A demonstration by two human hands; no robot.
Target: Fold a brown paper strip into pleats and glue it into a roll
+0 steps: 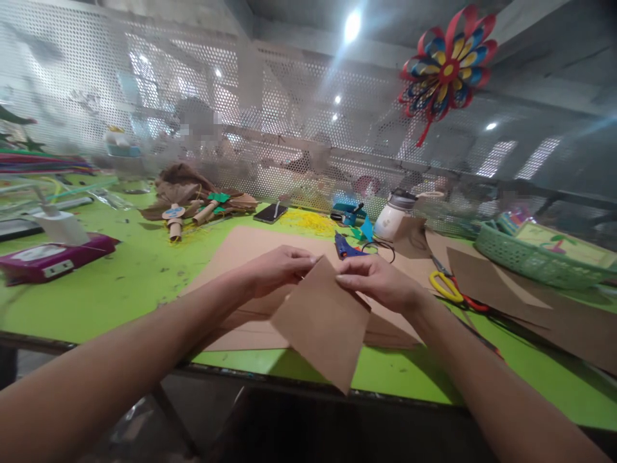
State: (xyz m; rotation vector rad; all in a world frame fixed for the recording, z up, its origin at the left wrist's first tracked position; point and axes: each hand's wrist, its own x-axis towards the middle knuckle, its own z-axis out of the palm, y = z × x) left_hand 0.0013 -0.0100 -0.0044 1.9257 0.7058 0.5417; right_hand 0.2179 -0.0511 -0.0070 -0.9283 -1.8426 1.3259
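Note:
A brown sheet of kraft paper [325,321] is held up over the table's front edge, tilted so one corner points down. My left hand [284,270] pinches its upper left edge near the top corner. On the other side, my right hand [378,276] grips the upper right edge between thumb and fingers. Larger brown cardboard sheets [231,257] lie beneath both hands on the green table [130,270]. Just beyond my right hand is a blue glue gun [347,246].
Scissors with yellow and red handles [446,287] lie right, beside brown sheets [491,283] and a green basket [544,257]. Farther back are a white bottle [393,215], a phone [270,213] and paper crafts [193,199]. A purple power strip [58,257] sits left.

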